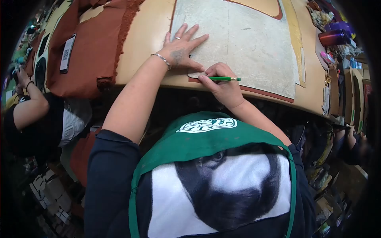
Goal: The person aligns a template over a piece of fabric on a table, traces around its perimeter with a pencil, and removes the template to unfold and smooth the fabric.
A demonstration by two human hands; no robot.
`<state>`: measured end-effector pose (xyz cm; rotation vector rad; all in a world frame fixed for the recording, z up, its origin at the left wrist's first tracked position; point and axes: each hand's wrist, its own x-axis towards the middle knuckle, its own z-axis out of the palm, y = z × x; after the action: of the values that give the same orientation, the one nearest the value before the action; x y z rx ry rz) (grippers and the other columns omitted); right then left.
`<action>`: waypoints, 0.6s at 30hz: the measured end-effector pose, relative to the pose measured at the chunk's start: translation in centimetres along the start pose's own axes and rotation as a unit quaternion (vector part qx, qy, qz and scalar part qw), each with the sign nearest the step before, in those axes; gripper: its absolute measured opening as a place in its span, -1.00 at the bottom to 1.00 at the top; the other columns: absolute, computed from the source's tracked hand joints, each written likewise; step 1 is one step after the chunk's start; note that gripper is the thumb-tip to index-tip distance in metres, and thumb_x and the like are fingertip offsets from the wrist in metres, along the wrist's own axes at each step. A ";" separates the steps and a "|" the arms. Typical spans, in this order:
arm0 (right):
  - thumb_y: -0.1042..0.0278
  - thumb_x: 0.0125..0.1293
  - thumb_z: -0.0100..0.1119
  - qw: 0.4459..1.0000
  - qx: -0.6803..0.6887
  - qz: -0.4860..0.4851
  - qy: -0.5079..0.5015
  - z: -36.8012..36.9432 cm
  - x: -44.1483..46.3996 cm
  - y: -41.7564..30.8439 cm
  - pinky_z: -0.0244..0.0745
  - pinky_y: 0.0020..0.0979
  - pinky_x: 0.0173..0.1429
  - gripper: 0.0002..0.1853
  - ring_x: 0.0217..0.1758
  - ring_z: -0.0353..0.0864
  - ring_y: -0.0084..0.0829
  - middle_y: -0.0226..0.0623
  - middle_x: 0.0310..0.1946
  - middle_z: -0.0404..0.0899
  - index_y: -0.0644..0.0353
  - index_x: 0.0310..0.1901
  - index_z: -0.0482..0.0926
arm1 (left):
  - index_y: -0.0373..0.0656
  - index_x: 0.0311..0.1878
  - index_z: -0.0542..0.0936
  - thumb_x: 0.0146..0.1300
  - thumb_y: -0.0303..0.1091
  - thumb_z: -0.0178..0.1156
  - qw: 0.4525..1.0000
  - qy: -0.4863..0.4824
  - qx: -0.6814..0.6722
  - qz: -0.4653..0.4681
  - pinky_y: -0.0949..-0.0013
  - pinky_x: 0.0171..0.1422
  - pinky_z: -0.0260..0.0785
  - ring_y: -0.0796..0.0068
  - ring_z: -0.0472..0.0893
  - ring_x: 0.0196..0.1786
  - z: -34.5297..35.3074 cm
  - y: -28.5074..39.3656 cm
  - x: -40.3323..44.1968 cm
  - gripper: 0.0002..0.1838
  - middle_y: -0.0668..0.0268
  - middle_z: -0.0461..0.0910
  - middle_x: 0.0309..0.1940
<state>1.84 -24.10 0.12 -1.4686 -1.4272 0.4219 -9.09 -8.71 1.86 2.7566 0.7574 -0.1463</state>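
Note:
My left hand (180, 51) lies flat with spread fingers on a large grey template sheet (254, 47), pressing near its left front corner. A ring and a chain bracelet show on this hand and wrist. In my right hand (222, 81) is a green pencil (224, 79), gripped between thumb and fingers at the sheet's front edge. The pencil's tip is too small to make out. Under the template, a reddish-brown material (270, 95) shows as a strip along the front edge and around a curved cutout at the back.
A reddish-brown cloth or hide (89, 51) with a phone-like labelled object (67, 53) covers the table's left part. Yellowish sheets (295, 35) lie right of the template. A dark red tumbler (334, 37) stands among clutter at the right. Another person's arm (29, 107) is at far left.

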 end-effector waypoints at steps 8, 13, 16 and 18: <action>0.47 -0.02 0.28 0.991 -0.020 0.119 -0.065 -16.0 -4.7 4.3 0.33 -0.34 0.07 -0.82 -0.02 0.47 -0.29 -0.25 -0.30 0.51 0.22 -0.57 0.43 | 0.37 0.33 0.09 -0.44 0.29 0.32 1.000 0.001 0.021 0.000 -0.32 0.30 -0.34 0.14 -0.26 0.43 -0.1 0.2 0.0 0.11 0.33 -0.18 0.40; 0.54 0.05 0.21 0.968 -0.083 0.230 0.059 -26.6 -9.8 5.9 0.34 -0.48 -0.01 -0.87 -0.13 0.46 -0.48 -0.25 -0.27 0.50 0.25 -0.53 0.43 | 0.38 0.31 0.11 -0.46 0.25 0.34 1.000 -0.006 0.010 -0.005 -0.31 0.30 -0.37 0.16 -0.27 0.43 -0.1 0.2 0.2 0.10 0.33 -0.18 0.40; 0.52 0.09 0.20 0.971 -0.006 0.201 0.128 -26.7 -9.7 4.3 0.30 -0.57 -0.17 -0.88 -0.28 0.40 -0.59 -0.38 -0.39 0.44 0.22 -0.49 0.44 | 0.37 0.32 0.11 -0.47 0.26 0.34 1.000 -0.013 0.006 -0.007 -0.31 0.30 -0.37 0.14 -0.27 0.43 -0.3 0.4 0.3 0.11 0.32 -0.19 0.40; 0.50 0.10 0.20 0.974 0.050 0.191 0.111 -23.3 -8.2 3.4 0.27 -0.60 -0.25 -0.89 -0.34 0.36 -0.64 -0.45 -0.44 0.41 0.20 -0.47 0.44 | 0.36 0.32 0.11 -0.47 0.26 0.34 1.000 -0.018 0.006 -0.005 -0.32 0.29 -0.37 0.14 -0.27 0.43 -0.5 0.3 0.3 0.11 0.31 -0.19 0.40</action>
<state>20.42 -40.18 4.37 -1.6526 -0.9342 0.5395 -8.67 -8.72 2.32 2.7543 0.7637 -0.2019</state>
